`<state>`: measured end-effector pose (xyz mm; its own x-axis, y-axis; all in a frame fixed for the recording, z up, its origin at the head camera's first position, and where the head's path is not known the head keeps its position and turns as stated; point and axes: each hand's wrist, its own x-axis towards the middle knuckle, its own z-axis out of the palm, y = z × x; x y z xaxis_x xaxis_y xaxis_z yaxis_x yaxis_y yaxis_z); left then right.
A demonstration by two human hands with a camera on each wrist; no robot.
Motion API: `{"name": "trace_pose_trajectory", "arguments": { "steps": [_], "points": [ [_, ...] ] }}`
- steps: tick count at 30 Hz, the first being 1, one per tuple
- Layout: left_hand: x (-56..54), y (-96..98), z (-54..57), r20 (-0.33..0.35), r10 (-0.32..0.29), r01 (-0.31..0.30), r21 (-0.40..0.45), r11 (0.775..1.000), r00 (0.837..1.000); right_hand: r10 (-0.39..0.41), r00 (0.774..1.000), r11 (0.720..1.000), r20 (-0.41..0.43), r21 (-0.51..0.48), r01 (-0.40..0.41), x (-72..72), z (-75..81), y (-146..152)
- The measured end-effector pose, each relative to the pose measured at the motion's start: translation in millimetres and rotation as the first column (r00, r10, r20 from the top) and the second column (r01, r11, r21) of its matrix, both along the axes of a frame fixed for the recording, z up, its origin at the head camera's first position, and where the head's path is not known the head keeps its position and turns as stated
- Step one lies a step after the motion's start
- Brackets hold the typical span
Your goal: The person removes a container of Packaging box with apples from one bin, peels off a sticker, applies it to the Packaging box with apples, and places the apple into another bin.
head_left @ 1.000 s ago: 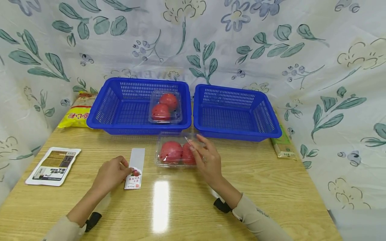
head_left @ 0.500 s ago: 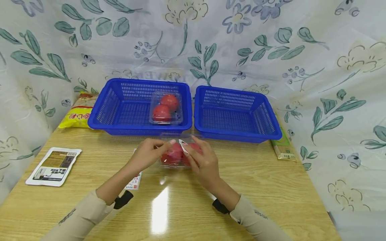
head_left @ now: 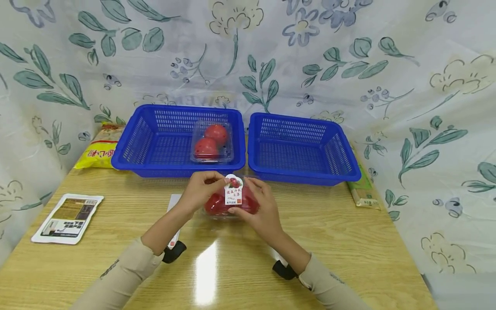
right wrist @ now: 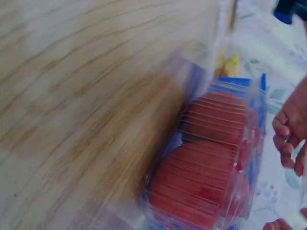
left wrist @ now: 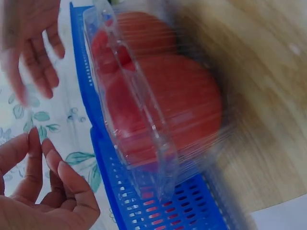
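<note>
My left hand (head_left: 205,190) pinches a small white sticker (head_left: 233,196) by its upper left edge, between thumb and forefinger. Red fruit and red lettering are printed on the sticker. It is held up in front of a clear plastic clamshell box (left wrist: 158,139) with two large red round fruits (left wrist: 163,103) inside. Close by on the right, my right hand (head_left: 263,204) has its fingers spread from its thumb, the thumb tip just under the sticker's lower edge. Under the left forearm lies a white strip (head_left: 173,201), partly hidden.
Behind the box stand two blue baskets, the left basket (head_left: 128,161) with another clamshell box (head_left: 212,142) of red fruit, the right basket (head_left: 304,175) beside it. A white pouch (head_left: 67,218), a yellow bag (head_left: 97,151) and a green packet (head_left: 364,193) lie around them.
My left hand has moved right from the white strip to the box and has taken the sticker's edge. The sticker, edge-on in my right hand before, now faces the camera; the right fingers have spread.
</note>
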<state>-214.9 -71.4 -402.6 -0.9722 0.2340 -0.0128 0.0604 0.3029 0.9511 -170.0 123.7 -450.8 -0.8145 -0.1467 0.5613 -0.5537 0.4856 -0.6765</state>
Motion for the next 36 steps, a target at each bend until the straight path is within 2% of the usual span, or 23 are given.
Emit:
{"name": "trace_pose_trajectory", "arguments": {
  "steps": [2, 4, 6, 8, 13, 15, 18, 21, 24, 31, 36],
  "points": [
    [-1.6, 1.3, 1.2, -0.034, 0.009, -0.009, 0.015, 1.0, 0.999, -0.013, 0.987, 0.996, 0.16, -0.079, 0.026, 0.1, 4.5, 1.8],
    [-3.5, 2.7, 2.6, -0.056, 0.025, -0.023, 0.027, 0.999, 0.998, -0.021, 0.962, 0.989, 0.272, -0.137, 0.06, -1.0, 8.1, 3.3],
    [-5.0, 4.3, 4.1, -0.057, 0.031, -0.029, 0.041, 0.999, 0.998, -0.021, 0.939, 0.981, 0.343, -0.174, 0.085, -3.2, 10.8, 4.5],
    [-5.8, 4.9, 5.6, -0.056, 0.028, -0.026, 0.047, 0.999, 0.998, -0.017, 0.926, 0.975, 0.377, -0.197, 0.099, -5.3, 12.8, 4.2],
    [-8.9, 6.1, 4.5, -0.055, -0.002, 0.004, 0.046, 0.999, 0.998, -0.018, 0.915, 0.962, 0.403, -0.242, 0.126, -9.0, 14.5, 1.5],
    [-10.8, 5.9, 1.6, -0.068, -0.006, 0.007, 0.008, 1.0, 0.998, -0.027, 0.914, 0.959, 0.405, -0.248, 0.138, -9.9, 14.8, -0.4],
    [-13.9, 5.9, -3.5, -0.101, 0.013, -0.022, -0.088, 0.996, 0.995, -0.062, 0.909, 0.962, 0.412, -0.218, 0.164, -10.5, 15.9, -4.1],
    [-17.0, 6.5, -9.3, -0.146, 0.036, -0.066, -0.206, 0.976, 0.989, -0.106, 0.898, 0.968, 0.427, -0.161, 0.191, -10.5, 17.0, -7.7],
    [-19.0, 7.8, -15.4, -0.178, 0.042, -0.092, -0.283, 0.955, 0.983, -0.151, 0.887, 0.973, 0.436, -0.095, 0.212, -10.0, 16.9, -10.8],
    [-22.3, 10.9, -26.2, -0.208, 0.025, -0.099, -0.356, 0.929, 0.978, -0.224, 0.879, 0.97, 0.421, 0.005, 0.245, -9.8, 13.9, -14.9],
    [-21.0, 14.3, -25.4, -0.176, 0.024, -0.098, -0.423, 0.901, 0.984, -0.251, 0.871, 0.966, 0.422, 0.048, 0.255, -8.7, 15.1, -16.1]
  ]
}}
